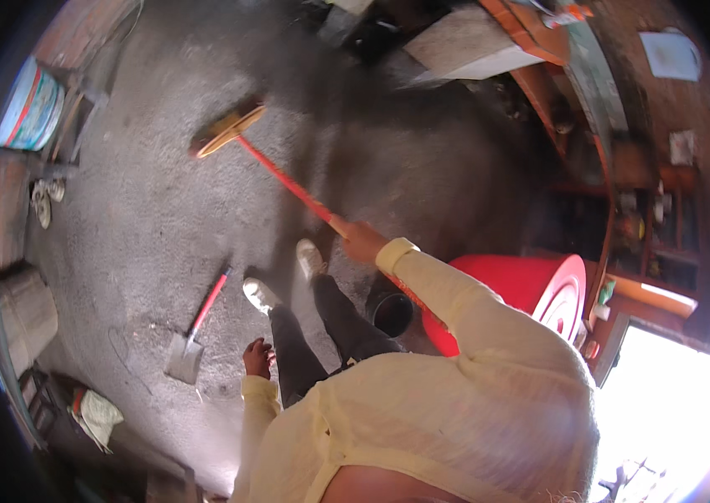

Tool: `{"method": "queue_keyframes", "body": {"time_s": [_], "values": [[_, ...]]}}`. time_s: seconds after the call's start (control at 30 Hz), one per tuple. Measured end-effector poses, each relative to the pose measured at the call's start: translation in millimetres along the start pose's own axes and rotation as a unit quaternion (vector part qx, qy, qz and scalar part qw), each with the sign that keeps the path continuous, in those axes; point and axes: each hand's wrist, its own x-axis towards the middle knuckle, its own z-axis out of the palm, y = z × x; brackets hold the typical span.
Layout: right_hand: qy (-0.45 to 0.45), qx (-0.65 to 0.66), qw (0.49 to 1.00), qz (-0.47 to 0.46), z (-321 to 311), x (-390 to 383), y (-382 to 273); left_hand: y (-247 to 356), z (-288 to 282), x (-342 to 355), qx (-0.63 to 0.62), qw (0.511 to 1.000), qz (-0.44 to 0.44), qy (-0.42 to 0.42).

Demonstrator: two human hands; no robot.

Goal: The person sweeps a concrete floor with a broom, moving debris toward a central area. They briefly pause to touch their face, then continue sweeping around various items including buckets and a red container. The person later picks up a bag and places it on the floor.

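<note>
My right hand (363,241) is closed around the red handle of a broom (284,178). The handle slants away to the far left, where the broom's wide yellowish head rests on the floor, its bristles slightly blurred. Behind my grip the handle runs back under my right forearm. Down beside my left leg hangs my left hand (259,358), loosely bent with its fingers apart and nothing visible in it. A small shovel (184,359) with a red handle lies on the floor to the left of that hand, not touched by it.
A big red barrel (501,289) and a dark bucket (392,313) stand close on my right. Along the left wall are a striped bucket (36,105), shoes (41,201), a pale container (28,314) and a whitish sack (98,417). Wooden furniture (472,42) stands at the far right.
</note>
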Motion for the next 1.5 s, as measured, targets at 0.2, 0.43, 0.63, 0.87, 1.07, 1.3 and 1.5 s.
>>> {"method": "queue_keyframes", "body": {"time_s": [0.2,0.43,0.63,0.87,1.07,1.3,1.5], "values": [[-0.04,0.077,0.988,0.129,63,-11,44,3,3,65,0.081,0.997,0.004,-0.004],[-0.046,0.239,0.946,0.215,138,48,100,-4,-7,227,-0.008,0.992,0.018,0.122],[-0.054,0.289,0.933,0.209,193,61,152,11,-29,370,-0.161,0.95,0.046,0.263],[-0.045,0.268,0.936,0.223,243,70,185,13,-51,463,-0.327,0.89,-0.008,0.318],[-0.047,0.293,0.922,0.247,260,74,201,-13,-95,512,-0.382,0.9,-0.035,0.207],[0.02,0.264,0.936,0.233,250,86,187,-9,-91,493,-0.449,0.854,-0.032,0.263],[0.035,0.01,0.999,0.002,184,82,134,-37,-89,349,-0.525,0.831,0.028,0.18]]}}
